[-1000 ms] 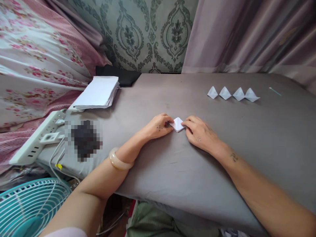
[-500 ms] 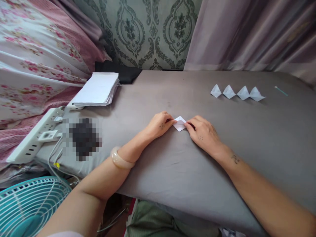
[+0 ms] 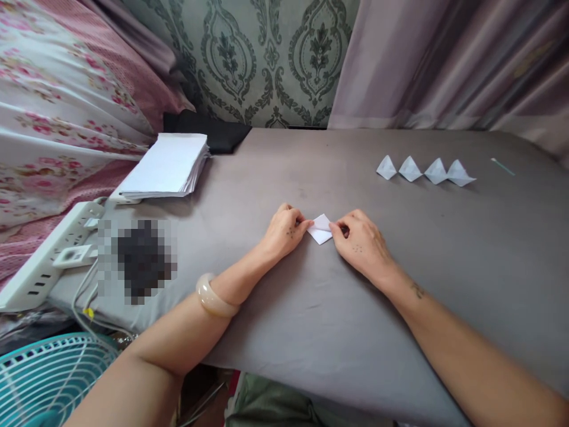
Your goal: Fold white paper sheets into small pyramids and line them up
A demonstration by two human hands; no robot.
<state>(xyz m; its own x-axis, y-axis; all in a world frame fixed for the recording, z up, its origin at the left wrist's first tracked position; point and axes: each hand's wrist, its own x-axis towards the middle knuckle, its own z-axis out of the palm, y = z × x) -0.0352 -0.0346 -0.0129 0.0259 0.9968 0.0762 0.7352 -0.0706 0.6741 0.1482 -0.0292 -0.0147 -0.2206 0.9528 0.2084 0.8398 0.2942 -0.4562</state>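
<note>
A small folded square of white paper [image 3: 320, 230], turned like a diamond, lies between my hands just above the grey cloth surface. My left hand [image 3: 287, 230] pinches its left corner between thumb and fingers. At the opposite corner, my right hand [image 3: 359, 237] is closed with thumb and forefinger on the paper. A crease line runs across the paper from one hand to the other. Farther back on the right stand several folded paper pieces [image 3: 409, 169] in a row, pointed at the top.
A stack of white paper sheets [image 3: 166, 163] sits at the back left, beside a black cloth [image 3: 213, 131]. Along the left edge lie a white power strip [image 3: 53, 252] with cables and a pixelated dark object [image 3: 144, 258]. A blue fan [image 3: 48, 379] stands at the lower left; a thin stick [image 3: 503, 166] lies far right.
The paper's upper part looks different, with a plain flap where a vertical crease showed. Both hands keep their pinch on the corners. The whole view has shifted slightly.
</note>
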